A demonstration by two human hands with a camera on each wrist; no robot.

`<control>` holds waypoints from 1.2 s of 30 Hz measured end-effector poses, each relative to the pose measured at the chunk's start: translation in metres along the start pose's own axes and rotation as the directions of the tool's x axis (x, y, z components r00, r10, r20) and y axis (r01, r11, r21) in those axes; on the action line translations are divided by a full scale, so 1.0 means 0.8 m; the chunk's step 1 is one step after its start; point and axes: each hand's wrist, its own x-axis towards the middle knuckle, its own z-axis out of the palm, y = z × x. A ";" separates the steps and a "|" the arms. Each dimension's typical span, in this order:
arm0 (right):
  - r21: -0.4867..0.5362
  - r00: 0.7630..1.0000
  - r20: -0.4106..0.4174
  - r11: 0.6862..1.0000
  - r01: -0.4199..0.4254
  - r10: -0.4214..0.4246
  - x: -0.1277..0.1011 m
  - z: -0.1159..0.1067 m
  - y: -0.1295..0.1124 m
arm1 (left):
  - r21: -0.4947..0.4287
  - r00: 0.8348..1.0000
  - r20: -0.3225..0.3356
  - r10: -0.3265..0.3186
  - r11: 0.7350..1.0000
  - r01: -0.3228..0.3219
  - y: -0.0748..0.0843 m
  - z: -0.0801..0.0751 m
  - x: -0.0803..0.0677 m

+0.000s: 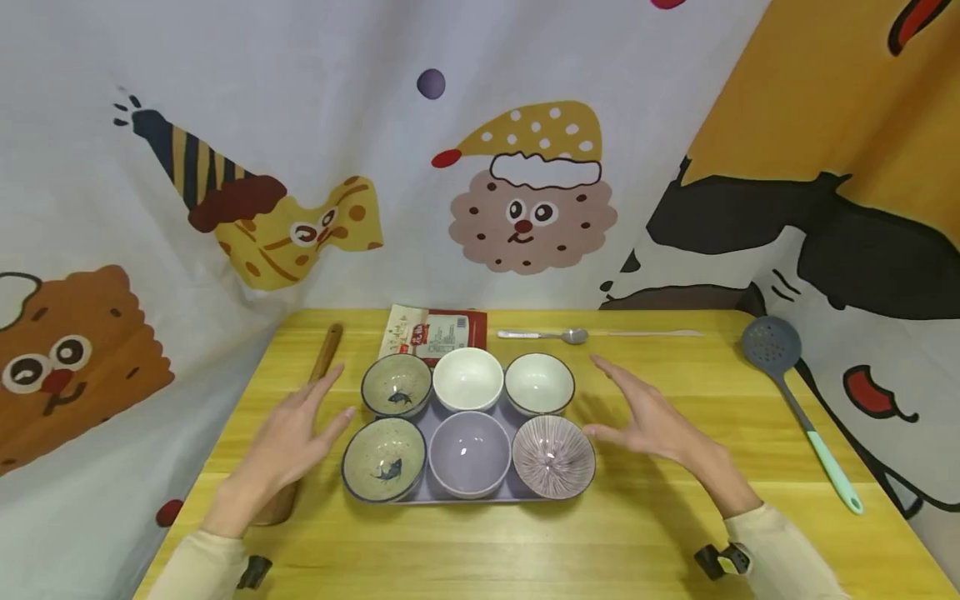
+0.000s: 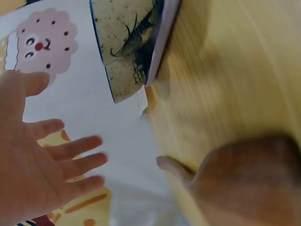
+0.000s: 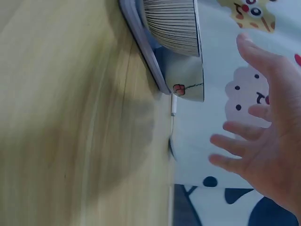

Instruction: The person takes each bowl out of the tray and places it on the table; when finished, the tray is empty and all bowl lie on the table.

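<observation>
Several bowls stand in two rows on a lavender tray (image 1: 491, 501). The back row has a speckled bowl (image 1: 396, 383) with a blue fish motif, a white bowl (image 1: 468, 377) and a dark-rimmed white bowl (image 1: 540, 382). In front are another speckled fish bowl (image 1: 385, 458), a plain purple bowl (image 1: 470, 450) and a striped bowl (image 1: 553, 457). My left hand (image 1: 292, 433) hovers left of the speckled bowls, fingers spread and holding nothing. To the right of the striped bowl my right hand (image 1: 656, 417) mirrors it, its palm (image 3: 268, 165) facing inward and bare.
A long-handled wooden utensil (image 1: 327, 350) lies under my left arm, its broad end partly hidden. Behind the bowls are a printed packet (image 1: 450, 331), a metal spoon (image 1: 573, 336) and a thin pale stick (image 1: 660, 333). A grey slotted turner (image 1: 772, 343) lies far right, before a cartoon curtain (image 1: 360, 108).
</observation>
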 end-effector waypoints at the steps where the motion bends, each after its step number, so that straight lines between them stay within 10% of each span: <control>1: 0.035 1.000 -0.003 0.999 -0.001 0.001 0.003 0.002 0.003 | -0.038 1.000 0.009 -0.013 0.999 0.013 -0.001 0.003 0.001; 12: 0.409 0.996 0.084 0.913 -0.007 -0.030 0.046 0.029 0.037 | -0.346 0.971 0.210 -0.116 0.920 0.185 -0.015 0.028 0.013; 22: 0.589 0.979 0.184 0.807 -0.039 -0.087 0.079 0.051 0.052 | -0.528 0.962 0.248 -0.111 0.818 0.230 -0.012 0.049 0.020; 36: 0.690 0.944 0.293 0.717 -0.100 -0.150 0.099 0.071 0.072 | -0.545 0.963 0.242 -0.118 0.805 0.235 -0.012 0.058 0.018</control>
